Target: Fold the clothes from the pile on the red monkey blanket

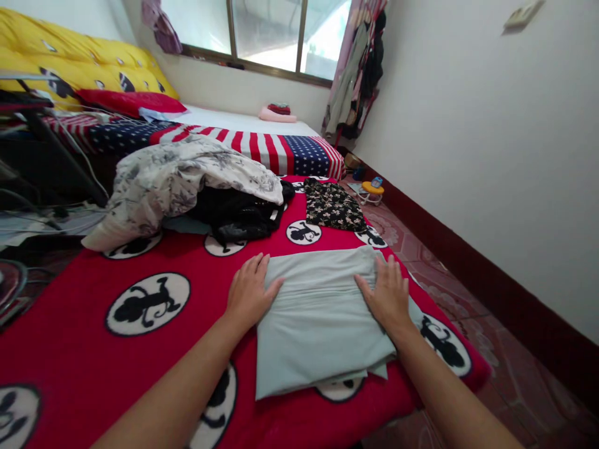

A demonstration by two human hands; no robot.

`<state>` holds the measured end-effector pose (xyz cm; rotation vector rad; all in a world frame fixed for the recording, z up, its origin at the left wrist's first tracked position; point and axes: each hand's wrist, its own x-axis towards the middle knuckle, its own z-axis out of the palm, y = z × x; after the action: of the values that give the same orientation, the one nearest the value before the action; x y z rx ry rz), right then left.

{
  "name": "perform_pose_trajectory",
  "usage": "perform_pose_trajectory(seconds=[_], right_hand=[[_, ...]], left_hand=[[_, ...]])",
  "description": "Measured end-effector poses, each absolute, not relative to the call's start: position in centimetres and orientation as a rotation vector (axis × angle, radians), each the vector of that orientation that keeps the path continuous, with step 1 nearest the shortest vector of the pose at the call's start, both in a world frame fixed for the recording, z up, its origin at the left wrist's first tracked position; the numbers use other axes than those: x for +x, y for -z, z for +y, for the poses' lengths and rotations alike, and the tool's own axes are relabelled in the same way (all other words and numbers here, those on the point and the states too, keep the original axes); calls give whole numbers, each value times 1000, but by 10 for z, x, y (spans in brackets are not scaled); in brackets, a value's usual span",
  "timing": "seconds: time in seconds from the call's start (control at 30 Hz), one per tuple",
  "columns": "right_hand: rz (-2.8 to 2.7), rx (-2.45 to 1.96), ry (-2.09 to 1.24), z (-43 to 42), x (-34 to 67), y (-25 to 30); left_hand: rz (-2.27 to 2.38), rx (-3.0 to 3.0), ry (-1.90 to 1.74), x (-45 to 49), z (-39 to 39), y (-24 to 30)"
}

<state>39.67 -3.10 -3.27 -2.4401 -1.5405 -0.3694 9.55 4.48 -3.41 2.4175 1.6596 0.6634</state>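
A pale green garment point(322, 330), folded into a rough rectangle with a gathered band across it, lies on the red blanket point(154, 374) with monkey prints. My left hand point(253, 288) rests on its left edge, thumb stretched onto the cloth and the fingers pointing away from me. On the right edge lies my right hand point(387, 292), fingers extended and thumb apart. Neither hand grips the cloth. Some layers stick out past the fold at the right and near edges. What kind of garment it is, I cannot tell.
Beyond it lie a black floral garment point(333, 204), a dark clothing pile point(238, 215) and a white patterned cloth point(187, 178). A second bed with a flag-print cover point(262, 148) stands by the window. Hanging clothes point(358, 68) and a small yellow stool point(372, 188) are at right.
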Motion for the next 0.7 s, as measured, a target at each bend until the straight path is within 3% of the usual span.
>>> perform_pose_trajectory(seconds=[0.23, 0.43, 0.57, 0.7], right_hand=[[-1367, -2444, 215, -47, 403, 23], [-1442, -1858, -41, -17, 396, -8], [-1475, -1574, -198, 19, 368, -12], [-1266, -1534, -70, 32, 338, 16]], left_hand=[[1629, 2043, -761, 102, 15, 25], [1225, 2018, -1026, 78, 31, 1], [1584, 2075, -995, 20, 60, -9], [1966, 2222, -1035, -24, 65, 10]])
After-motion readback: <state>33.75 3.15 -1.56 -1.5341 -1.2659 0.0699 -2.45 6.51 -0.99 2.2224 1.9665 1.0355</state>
